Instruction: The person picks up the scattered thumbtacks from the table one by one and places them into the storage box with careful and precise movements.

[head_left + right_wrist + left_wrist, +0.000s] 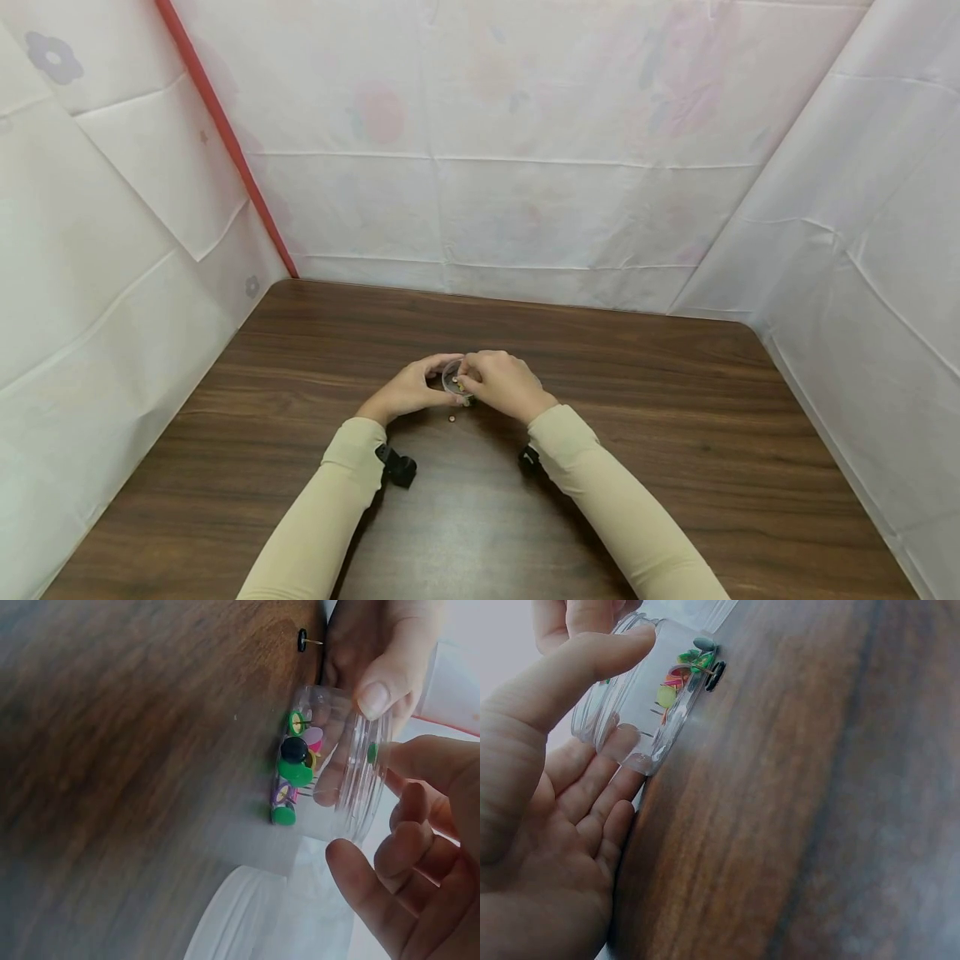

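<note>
My left hand (408,389) grips a small clear plastic jar (637,697) standing on the table, its thumb on the near side and its fingers around the far side. Colourful thumbtacks (295,772) in green, black, pink and yellow lie on the jar's bottom. At the jar's open mouth is my right hand (506,383), its fingertips pinching a green thumbtack (372,753). A single black thumbtack (302,640) lies on the table beside the jar, close to the left hand.
A second clear round container (225,919) stands beside the jar, mostly hidden by the right hand in the head view. The brown wood-grain table (465,517) is bordered by white patterned sheets (487,208) at the back and both sides.
</note>
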Motion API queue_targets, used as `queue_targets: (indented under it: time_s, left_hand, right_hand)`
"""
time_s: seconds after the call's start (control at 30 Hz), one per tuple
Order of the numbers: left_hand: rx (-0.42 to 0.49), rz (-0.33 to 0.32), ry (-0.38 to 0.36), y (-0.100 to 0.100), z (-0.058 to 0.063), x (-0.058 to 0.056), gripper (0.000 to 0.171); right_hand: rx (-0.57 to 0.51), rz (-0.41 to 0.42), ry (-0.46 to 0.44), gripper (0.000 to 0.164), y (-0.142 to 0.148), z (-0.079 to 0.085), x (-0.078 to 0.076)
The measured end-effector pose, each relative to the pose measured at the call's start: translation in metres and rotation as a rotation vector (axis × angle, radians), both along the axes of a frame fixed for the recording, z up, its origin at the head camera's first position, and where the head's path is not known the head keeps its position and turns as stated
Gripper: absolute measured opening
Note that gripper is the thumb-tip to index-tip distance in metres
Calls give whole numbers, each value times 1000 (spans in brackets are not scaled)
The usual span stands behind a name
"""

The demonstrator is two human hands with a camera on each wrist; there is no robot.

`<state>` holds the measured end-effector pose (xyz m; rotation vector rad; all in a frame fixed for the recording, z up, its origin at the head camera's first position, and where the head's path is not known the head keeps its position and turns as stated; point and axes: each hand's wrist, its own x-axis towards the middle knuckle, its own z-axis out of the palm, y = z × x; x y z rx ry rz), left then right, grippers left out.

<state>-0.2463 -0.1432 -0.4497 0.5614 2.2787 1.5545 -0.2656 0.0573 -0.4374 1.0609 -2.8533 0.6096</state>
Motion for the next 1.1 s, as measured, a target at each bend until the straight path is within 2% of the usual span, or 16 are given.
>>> queue_targets:
  time_s: [0.3, 0.47, 0.73, 1.1]
  left_hand:
    - [-8, 6, -2, 0, -1, 0, 70]
    - [-15, 0, -1, -1, -4, -2, 69]
    - [-4, 26, 13, -3, -32, -16, 73]
    - [-14, 32, 63, -4, -35, -17, 77]
  right_hand:
    - [67, -21, 31, 16, -6, -5, -2]
    - [29, -20, 33, 16, -5, -4, -1]
    - [-51, 23, 31, 13, 0, 2, 9]
    - [-65, 105, 57, 9, 7, 2, 22]
